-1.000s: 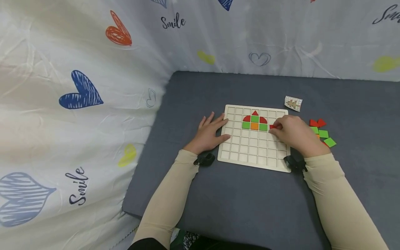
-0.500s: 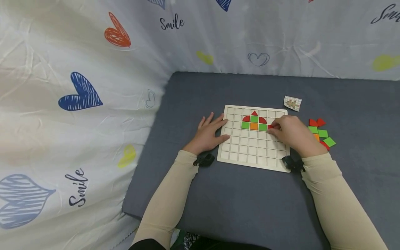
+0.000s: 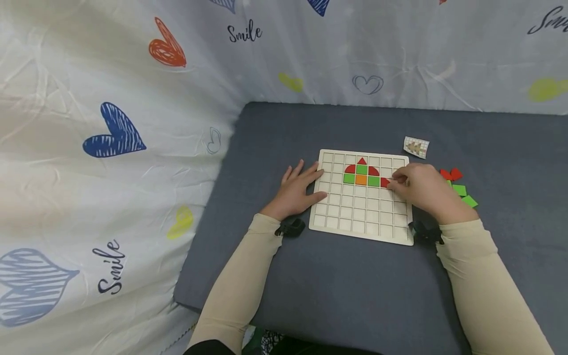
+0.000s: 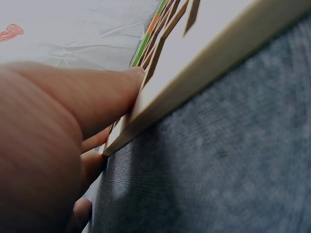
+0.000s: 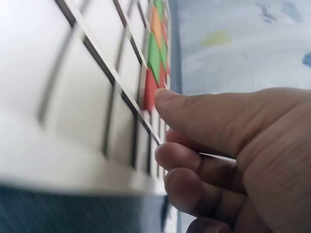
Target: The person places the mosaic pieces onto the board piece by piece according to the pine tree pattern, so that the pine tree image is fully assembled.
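A pale gridded board (image 3: 346, 213) lies on the grey table, with red, green and orange flat tiles forming a shape in its upper middle. A red tile (image 3: 384, 182) lies in a cell at the right end of the lower row. My right hand (image 3: 428, 190) has its thumb and index finger pinched at that tile's right edge; in the right wrist view the thumb tip (image 5: 165, 94) overlaps the tile's corner, the other fingers curled below. On the left, my left hand (image 3: 293, 192) rests with spread fingers against the board's edge, its thumb (image 4: 124, 85) on the rim.
Several loose red and green tiles (image 3: 459, 190) lie to the right of the board, partly hidden by my right hand. A small pattern card (image 3: 416, 147) lies beyond the board's upper right corner. A white printed curtain (image 3: 213, 64) borders the table's left and far sides.
The red tile has come down into the cell beside the green one. My right hand has shifted slightly right, showing more of the tile. The left hand stays put.
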The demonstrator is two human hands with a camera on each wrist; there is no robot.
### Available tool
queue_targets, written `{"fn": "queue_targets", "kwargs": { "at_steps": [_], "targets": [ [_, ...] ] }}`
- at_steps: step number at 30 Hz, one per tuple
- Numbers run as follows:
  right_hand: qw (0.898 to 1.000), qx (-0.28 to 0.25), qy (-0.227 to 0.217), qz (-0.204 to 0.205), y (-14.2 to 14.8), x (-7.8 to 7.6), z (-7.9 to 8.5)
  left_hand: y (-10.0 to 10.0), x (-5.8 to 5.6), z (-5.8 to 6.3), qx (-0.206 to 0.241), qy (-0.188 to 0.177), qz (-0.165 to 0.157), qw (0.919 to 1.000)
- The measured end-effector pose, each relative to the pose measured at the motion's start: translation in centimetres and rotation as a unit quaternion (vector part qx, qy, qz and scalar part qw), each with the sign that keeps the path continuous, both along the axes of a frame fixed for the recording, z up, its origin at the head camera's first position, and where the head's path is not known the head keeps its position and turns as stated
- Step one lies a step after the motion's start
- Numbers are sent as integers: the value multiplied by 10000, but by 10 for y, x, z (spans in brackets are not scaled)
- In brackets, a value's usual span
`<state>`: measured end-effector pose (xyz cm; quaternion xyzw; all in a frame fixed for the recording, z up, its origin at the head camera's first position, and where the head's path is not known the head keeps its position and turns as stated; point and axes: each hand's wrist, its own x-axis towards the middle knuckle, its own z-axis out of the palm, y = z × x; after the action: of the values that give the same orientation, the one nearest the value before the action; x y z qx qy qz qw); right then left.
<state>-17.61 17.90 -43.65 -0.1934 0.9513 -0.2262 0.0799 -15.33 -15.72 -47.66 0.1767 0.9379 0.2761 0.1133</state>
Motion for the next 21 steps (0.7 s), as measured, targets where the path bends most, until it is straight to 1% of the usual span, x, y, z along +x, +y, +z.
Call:
{"fn": "queue_targets", "kwargs": {
  "at_steps": [5,9,14,21],
  "targets": [
    [9993,125,-32,-361,25,-3,6,2,-1,1,7,23,-16,10000],
    [9979,191,-36,-624,43,-5,9,2,-1,1,4,-27,35,10000],
    [9963,266,-43,-822,57,-5,10,1,0,0,-4,-43,58,10000],
    [9924,560,33,-1091,72,-4,8,1,0,0,-50,-15,55,10000]
  ]
}}
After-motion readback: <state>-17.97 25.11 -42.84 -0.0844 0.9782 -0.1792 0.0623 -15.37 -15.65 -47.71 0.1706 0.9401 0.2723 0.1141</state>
